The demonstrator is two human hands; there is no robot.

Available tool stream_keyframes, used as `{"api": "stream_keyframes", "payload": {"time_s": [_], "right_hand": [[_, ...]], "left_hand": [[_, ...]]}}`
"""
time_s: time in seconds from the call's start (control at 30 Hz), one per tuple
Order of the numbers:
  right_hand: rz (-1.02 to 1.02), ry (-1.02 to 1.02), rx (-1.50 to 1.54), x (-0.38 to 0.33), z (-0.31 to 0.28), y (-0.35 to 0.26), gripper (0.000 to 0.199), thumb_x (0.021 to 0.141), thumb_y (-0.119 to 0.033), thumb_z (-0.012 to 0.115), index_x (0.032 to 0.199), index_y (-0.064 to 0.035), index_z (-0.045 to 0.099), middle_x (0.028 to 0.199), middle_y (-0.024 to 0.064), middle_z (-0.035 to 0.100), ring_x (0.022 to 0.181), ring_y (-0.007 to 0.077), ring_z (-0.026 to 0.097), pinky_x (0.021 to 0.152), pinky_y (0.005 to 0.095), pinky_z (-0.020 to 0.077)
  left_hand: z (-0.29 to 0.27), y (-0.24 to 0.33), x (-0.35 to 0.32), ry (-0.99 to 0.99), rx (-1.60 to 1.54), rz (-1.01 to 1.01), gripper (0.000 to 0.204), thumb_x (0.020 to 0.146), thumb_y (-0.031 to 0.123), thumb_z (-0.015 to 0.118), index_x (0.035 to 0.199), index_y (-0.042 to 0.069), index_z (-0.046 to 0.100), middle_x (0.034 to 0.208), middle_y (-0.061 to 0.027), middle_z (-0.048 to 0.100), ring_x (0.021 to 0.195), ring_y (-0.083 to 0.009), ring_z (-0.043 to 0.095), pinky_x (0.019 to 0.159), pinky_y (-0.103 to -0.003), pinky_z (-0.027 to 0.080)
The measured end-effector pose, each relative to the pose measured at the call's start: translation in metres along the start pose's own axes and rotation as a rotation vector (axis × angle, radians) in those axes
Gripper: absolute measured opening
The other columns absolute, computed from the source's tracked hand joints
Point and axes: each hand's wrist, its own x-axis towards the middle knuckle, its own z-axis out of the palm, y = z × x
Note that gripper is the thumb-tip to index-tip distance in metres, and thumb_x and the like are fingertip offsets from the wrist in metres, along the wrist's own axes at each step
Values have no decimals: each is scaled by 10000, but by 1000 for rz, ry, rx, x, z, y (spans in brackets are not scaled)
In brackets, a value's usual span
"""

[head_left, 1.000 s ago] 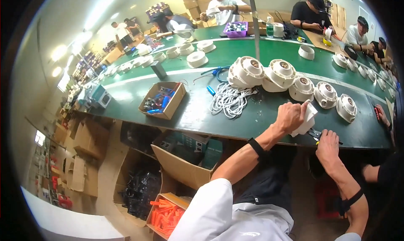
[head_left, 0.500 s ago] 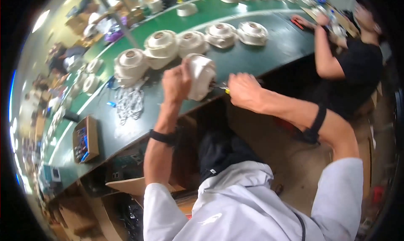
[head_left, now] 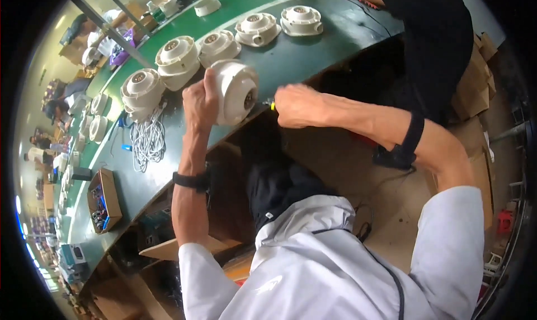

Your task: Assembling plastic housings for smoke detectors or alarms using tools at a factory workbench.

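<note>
At the left, an open brown cardboard box (head_left: 113,192) of small blue and dark parts sits on the dark green bench (head_left: 184,131), with a looped bundle of pale grey cable (head_left: 148,144) beyond it. Five round white plastic housings (head_left: 178,56) with dotted brownish centres stand along the bench, centres upward (which of them are finished, I cannot tell).

Nearer the person, the left hand (head_left: 199,104) has its fingers clamped on a sixth housing (head_left: 230,90), tilted up near the bench's front edge, its dotted centre facing right. Work on this one looks unfinished, since it is in hand and a tool points at it.

To its right, the right hand (head_left: 299,106), blurred, has its fingers curled together round a small yellow-and-metal hand tool (head_left: 273,106). Its tip is just beside the housing; contact is too small to make out.
</note>
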Motion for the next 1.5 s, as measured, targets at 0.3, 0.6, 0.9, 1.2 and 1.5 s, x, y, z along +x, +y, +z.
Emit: {"api": "stream_keyframes", "payload": {"time_s": [0.3, 0.6, 0.9, 1.2, 1.5], "right_hand": [[195, -486, 723, 0, -7, 7, 397, 687, -19, 464, 1058, 73, 573, 923, 175, 643, 798, 294, 652, 688, 400, 542], [168, 253, -211, -15, -2, 4, 211, 724, -111, 597, 879, 5, 682, 920, 199, 670, 919, 356, 645, 743, 429, 526], [156, 342, -36, -29, 16, 65, 273, 730, -49, 528, 963, 93, 519, 955, 301, 591, 905, 467, 580, 792, 526, 485], [-33, 744, -38, 43, 27, 28, 321, 732, -48, 502, 1047, -5, 462, 1016, 199, 525, 1022, 363, 503, 861, 577, 360], [68, 530, 403, 107, 6, 39, 252, 765, -149, 511, 954, 9, 566, 864, 268, 630, 880, 446, 591, 801, 479, 467]], "left_hand": [[5, 1, -2, -22, -119, -60, 578, 949, 441, 437, 765, -70, 636, 552, -199, 555, 538, -234, 560, 580, -379, 449], [16, 15, 1, 37, -91, 86, 567, 965, 401, 440, 739, -88, 616, 514, -176, 526, 506, -176, 526, 524, -368, 425], [-6, -41, 9, 152, -236, -215, 615, 965, 444, 424, 816, -106, 653, 645, -128, 622, 628, -162, 564, 619, -329, 461], [-7, -58, -5, 203, -590, -505, 694, 964, 541, 364, 989, -94, 642, 834, -98, 649, 744, -156, 573, 703, -304, 462], [-14, -61, -11, 108, -1061, -528, 596, 913, 469, 543, 1180, -64, 546, 1069, -126, 626, 928, -193, 624, 806, -303, 509]]}}
